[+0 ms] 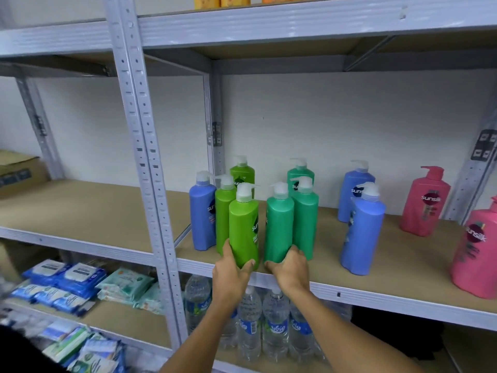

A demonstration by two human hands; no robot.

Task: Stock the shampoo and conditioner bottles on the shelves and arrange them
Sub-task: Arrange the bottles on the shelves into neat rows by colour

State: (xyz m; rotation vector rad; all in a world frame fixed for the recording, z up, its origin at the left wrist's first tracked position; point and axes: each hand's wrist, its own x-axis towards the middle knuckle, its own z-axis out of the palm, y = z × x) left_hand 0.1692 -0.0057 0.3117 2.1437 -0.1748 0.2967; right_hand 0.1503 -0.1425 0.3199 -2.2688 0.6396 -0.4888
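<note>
Two hands at work: the left hand (230,273) grips the base of the front lime bottle (244,227); the right hand (289,267) grips the base of the front teal bottle (279,224).
Fingers: on each hand they are curled round the bottle's foot, thumb to the near side, holding low where the bottle is widest.
Likely reason for the hold: a low grip lets each bottle be slid or turned on the board without tipping; judged as aligning the two front bottles.
Task items, location: centre of the frame, at the front edge of the middle shelf (376,297), standing upright and just beside each other.
Rows behind: two more lime bottles and two more teal bottles stand behind them, grouped by colour.
Other stock on the shelf: one blue bottle (202,214) at the left of the group, two blue bottles (361,227) to the right, two pink bottles (425,203) at the far right.
Lower shelf: water bottles (275,319) below the hands; wipe packs (80,275) at lower left.
Progress: judged partway, since spacing on the right is loose.
</note>
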